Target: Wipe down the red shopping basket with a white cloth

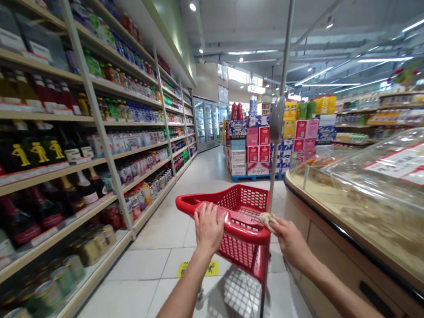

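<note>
A red plastic shopping cart (254, 195) stands in the aisle, its basket of perforated lattice. My left hand (209, 225) lies over the red handle (238, 220), fingers curled round the bar. At the handle's right end, my right hand (288, 239) pinches a crumpled off-white cloth (268, 220) against the rim. Part of the cloth is hidden by my fingers. Just behind the cloth, a thin grey pole (286, 43) with an oblong grey piece partway down runs up past the cart; where its lower end rests, I cannot tell.
Tall shelves (138, 152) of bottles and cans line the left side. Close on the right is a display counter (300, 195) with clear plastic covers (350, 163). Stacked drink cartons (259, 151) stand ahead on a blue pallet. A yellow floor sticker (212, 267) lies below the cart.
</note>
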A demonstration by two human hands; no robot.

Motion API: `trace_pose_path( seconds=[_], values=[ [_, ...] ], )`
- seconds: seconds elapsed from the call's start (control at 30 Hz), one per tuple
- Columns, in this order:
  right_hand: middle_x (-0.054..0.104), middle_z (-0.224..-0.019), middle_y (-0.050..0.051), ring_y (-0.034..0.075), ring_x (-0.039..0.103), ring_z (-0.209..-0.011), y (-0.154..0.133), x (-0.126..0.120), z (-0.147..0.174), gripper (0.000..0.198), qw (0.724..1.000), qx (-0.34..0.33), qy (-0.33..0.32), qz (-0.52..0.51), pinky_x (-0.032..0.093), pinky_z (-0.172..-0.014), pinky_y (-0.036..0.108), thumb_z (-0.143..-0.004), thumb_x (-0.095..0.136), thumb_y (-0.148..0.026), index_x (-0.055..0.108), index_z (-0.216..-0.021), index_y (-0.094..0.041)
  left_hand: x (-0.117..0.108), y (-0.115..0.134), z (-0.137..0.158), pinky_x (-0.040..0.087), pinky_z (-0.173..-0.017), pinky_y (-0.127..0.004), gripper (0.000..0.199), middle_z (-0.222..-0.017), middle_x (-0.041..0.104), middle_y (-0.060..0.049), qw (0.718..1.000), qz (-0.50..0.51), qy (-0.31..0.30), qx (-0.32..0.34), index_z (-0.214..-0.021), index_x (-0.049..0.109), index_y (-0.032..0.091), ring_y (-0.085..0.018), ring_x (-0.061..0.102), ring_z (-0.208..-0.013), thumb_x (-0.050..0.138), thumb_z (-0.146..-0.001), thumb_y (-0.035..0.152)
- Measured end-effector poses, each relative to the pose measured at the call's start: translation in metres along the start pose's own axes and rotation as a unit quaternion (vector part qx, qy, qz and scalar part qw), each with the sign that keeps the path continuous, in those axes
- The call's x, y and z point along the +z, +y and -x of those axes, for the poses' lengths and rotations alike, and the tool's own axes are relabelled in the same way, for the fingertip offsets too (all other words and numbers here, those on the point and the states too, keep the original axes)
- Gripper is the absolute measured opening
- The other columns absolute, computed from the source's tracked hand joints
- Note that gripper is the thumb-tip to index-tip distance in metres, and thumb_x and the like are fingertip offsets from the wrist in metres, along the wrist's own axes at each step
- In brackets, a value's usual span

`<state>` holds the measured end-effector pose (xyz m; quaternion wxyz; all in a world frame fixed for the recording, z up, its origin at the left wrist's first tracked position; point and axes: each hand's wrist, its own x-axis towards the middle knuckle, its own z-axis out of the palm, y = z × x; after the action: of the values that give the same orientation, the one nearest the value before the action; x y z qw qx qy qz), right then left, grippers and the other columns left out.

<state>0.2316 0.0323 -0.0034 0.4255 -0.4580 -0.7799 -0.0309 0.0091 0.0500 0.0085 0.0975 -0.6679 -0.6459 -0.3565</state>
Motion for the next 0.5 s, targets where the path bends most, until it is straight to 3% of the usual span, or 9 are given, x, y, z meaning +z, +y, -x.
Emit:
trace_pose_path(
  seconds=[0.07,0.2,0.27,0.4,0.5],
  values=[
    [0.061,-0.106,0.007,0.02,0.055,-0.091,-0.01,0.002,0.0,0.043,1.0,-0.001,0.007,-0.008,0.046,-0.079,0.037,-0.07,0.036,-0.005,0.065,-0.096,-0.022,0.003,0.01,0.004,0.019,-0.102,-0.051,0.042,-0.127,0.047,-0.008,1.0,-0.015,-0.01,0.004,-0.116,0.05,0.018,-0.024,0.035,-0.121,0.03,-0.085,0.039],
    [0.059,-0.11,0.005,0.017,0.053,-0.096,-0.039,0.009,0.003,0.041,0.995,-0.092,0.017,-0.043,0.044,-0.083,0.033,-0.076,0.039,-0.007,0.059,-0.107,-0.025,0.0,0.021,0.013,0.021,-0.103,-0.047,0.041,-0.127,0.047,-0.01,0.998,-0.027,-0.029,0.048,-0.116,0.05,0.016,-0.022,0.037,-0.121,0.032,-0.085,0.035],
    [0.059,-0.109,0.006,0.018,0.052,-0.094,-0.03,0.006,0.003,0.032,0.994,-0.091,0.051,-0.021,0.043,-0.082,0.033,-0.08,0.041,-0.014,0.06,-0.104,-0.024,-0.005,0.014,0.013,0.021,-0.103,-0.046,0.039,-0.128,0.047,-0.009,0.998,-0.021,-0.036,0.038,-0.116,0.049,0.017,-0.021,0.037,-0.121,0.033,-0.084,0.032],
    [0.062,-0.097,0.008,0.021,0.053,-0.086,0.017,-0.005,-0.006,0.032,0.992,-0.007,0.112,0.058,0.043,-0.074,0.034,-0.082,0.034,-0.016,0.066,-0.086,-0.019,-0.008,-0.007,0.01,0.017,-0.101,-0.055,0.04,-0.126,0.049,-0.009,1.0,-0.002,-0.017,-0.006,-0.117,0.048,0.02,-0.024,0.036,-0.121,0.036,-0.083,0.035],
    [0.062,-0.1,0.008,0.02,0.053,-0.088,0.013,0.008,-0.015,0.031,0.991,-0.003,0.109,0.076,0.043,-0.075,0.035,-0.082,0.036,-0.014,0.066,-0.086,-0.02,0.002,-0.003,0.011,0.014,-0.101,-0.057,0.037,-0.12,0.054,-0.009,0.999,0.019,-0.01,0.035,-0.114,0.05,0.019,-0.024,0.042,-0.117,0.039,-0.081,0.032]
  ],
)
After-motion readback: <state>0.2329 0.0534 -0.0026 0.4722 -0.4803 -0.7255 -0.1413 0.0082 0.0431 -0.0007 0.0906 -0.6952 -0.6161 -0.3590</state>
